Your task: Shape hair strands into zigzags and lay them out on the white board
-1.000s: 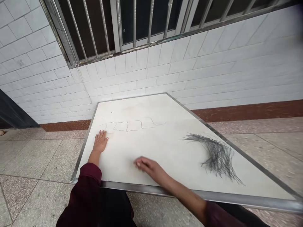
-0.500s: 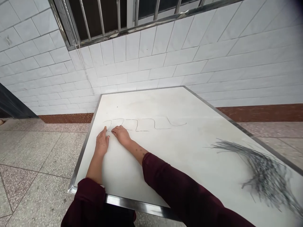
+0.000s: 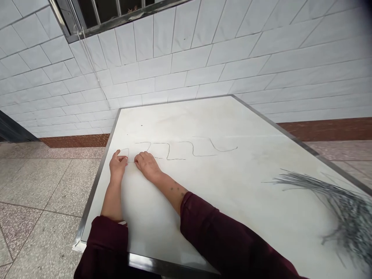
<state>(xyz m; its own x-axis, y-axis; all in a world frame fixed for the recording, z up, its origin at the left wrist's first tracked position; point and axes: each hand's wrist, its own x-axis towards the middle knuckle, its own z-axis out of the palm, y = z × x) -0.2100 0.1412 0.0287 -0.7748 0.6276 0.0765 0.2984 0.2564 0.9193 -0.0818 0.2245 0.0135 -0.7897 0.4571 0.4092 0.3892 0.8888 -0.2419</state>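
Observation:
Near the table's left end, my left hand point(image 3: 117, 167) pinches a thin dark wire point(image 3: 128, 154) bent into a Z shape, its thumb and finger at the wire's lower bend. My right hand point(image 3: 147, 166) is closed with its fingertips at the same wire's right end, a short gap away. Other bent wires lie in a row to the right: one point(image 3: 150, 146) partly under my right hand, then a second point(image 3: 169, 151), a third point(image 3: 193, 149) and a more curved one point(image 3: 213, 146).
A loose bundle of thin dark wires point(image 3: 348, 213) lies on the right part of the white table point(image 3: 226, 217). The table has a metal edge point(image 3: 174, 267) and stands against a white tiled wall point(image 3: 186, 62). A barred window point(image 3: 116, 11) is above.
My left hand has gone from spread fingers to a pinch on the leftmost wire and moved slightly left. That wire is shifted left, apart from the others. The view has tilted down a little.

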